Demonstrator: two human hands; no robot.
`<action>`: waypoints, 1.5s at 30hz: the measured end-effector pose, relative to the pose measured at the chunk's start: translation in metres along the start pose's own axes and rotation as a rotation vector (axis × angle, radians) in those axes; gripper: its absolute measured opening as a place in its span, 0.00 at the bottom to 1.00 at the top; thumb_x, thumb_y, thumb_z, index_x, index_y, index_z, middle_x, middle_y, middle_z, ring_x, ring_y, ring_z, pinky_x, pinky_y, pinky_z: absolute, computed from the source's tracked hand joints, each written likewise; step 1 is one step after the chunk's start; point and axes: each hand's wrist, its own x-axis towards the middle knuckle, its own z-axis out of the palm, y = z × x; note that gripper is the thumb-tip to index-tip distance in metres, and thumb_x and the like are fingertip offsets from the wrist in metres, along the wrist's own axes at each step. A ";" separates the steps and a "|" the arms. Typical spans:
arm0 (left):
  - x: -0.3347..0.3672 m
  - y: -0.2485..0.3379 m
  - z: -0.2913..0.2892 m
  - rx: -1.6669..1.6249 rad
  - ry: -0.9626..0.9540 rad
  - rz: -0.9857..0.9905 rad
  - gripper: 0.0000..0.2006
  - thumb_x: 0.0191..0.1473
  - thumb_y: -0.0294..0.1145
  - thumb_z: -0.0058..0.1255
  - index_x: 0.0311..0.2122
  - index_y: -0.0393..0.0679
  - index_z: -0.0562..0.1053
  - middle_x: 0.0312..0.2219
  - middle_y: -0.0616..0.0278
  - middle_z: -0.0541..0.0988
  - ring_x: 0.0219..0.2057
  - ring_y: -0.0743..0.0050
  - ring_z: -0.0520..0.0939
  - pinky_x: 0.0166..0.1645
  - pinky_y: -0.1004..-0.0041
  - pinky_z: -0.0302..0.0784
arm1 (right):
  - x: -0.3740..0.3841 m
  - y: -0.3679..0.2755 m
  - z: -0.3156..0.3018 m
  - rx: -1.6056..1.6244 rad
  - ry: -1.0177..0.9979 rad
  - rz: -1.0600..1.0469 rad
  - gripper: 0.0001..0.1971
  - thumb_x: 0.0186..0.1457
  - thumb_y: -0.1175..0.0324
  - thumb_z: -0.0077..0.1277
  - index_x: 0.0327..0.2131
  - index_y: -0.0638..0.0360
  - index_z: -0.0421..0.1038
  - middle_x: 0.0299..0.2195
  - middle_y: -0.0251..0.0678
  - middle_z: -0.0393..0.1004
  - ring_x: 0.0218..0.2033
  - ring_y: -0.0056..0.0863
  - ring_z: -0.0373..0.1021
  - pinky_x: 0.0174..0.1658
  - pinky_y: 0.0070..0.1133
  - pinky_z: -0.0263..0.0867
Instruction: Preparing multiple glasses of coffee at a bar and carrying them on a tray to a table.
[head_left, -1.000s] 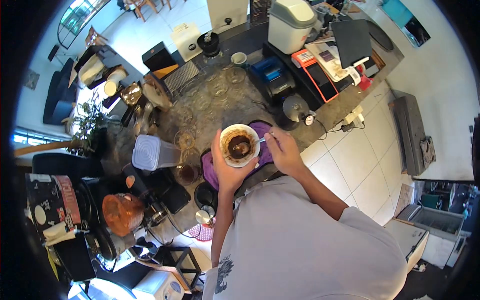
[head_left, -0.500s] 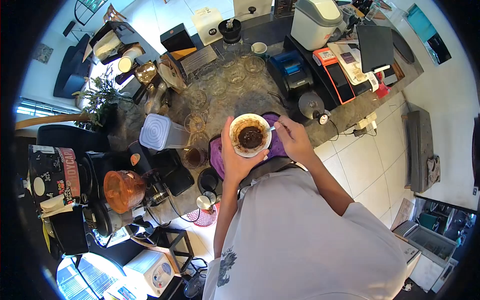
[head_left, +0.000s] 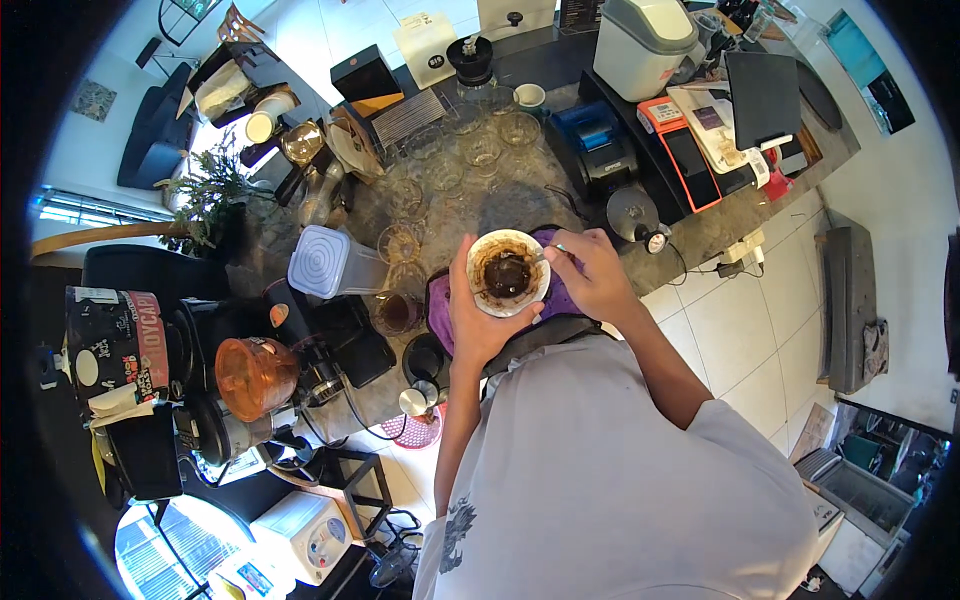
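Note:
A white bowl [head_left: 541,292] smeared with brown inside holds a dark, wet-looking mass. My left hand [head_left: 480,325] is wrapped round its left and near side, holding it. My right hand [head_left: 592,275] pinches the handle of a spoon [head_left: 541,257] at the bowl's right rim. The spoon's lower end dips into the dark mass and is hard to make out. Under both hands lies a purple mat [head_left: 439,305] with a dark border, partly hidden by the bowl and my left hand.
Several clear glasses [head_left: 482,152] stand beyond the bowl on the stone-look counter. A lidded plastic container [head_left: 325,263] and a glass of brown liquid [head_left: 397,313] are to the left. A blue-black machine [head_left: 592,143] and a glass server [head_left: 632,213] stand on the right.
The whole view has shifted slightly. The spoon's handle sits at a different angle and less of it shows between my right fingers and the rim. My left hand keeps its hold.

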 end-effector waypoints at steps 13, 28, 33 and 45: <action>-0.001 0.001 -0.001 -0.006 -0.014 -0.037 0.59 0.31 0.39 0.79 0.68 0.38 0.54 0.62 0.47 0.65 0.61 0.52 0.70 0.64 0.59 0.66 | 0.016 -0.009 -0.005 -0.057 0.063 -0.147 0.11 0.62 0.63 0.51 0.27 0.56 0.68 0.17 0.34 0.66 0.23 0.38 0.66 0.39 0.30 0.56; -0.002 0.005 -0.002 0.035 -0.029 -0.009 0.61 0.33 0.36 0.79 0.70 0.39 0.50 0.58 0.48 0.68 0.59 0.57 0.72 0.63 0.60 0.68 | 0.054 -0.031 0.003 -0.123 0.020 -0.506 0.07 0.58 0.65 0.56 0.29 0.57 0.73 0.27 0.35 0.71 0.32 0.36 0.69 0.48 0.31 0.59; -0.003 0.002 0.001 -0.052 0.002 0.014 0.63 0.33 0.37 0.79 0.70 0.38 0.47 0.62 0.46 0.64 0.61 0.54 0.71 0.63 0.60 0.68 | 0.056 -0.033 0.004 -0.066 -0.049 -0.537 0.08 0.59 0.64 0.55 0.30 0.56 0.74 0.26 0.35 0.71 0.32 0.36 0.69 0.46 0.32 0.60; -0.001 0.013 -0.001 0.060 -0.004 0.016 0.64 0.32 0.37 0.79 0.71 0.40 0.46 0.62 0.45 0.64 0.61 0.53 0.71 0.64 0.60 0.68 | 0.049 -0.040 0.015 0.117 -0.042 -0.490 0.06 0.57 0.68 0.56 0.31 0.61 0.75 0.28 0.37 0.75 0.34 0.40 0.71 0.44 0.32 0.63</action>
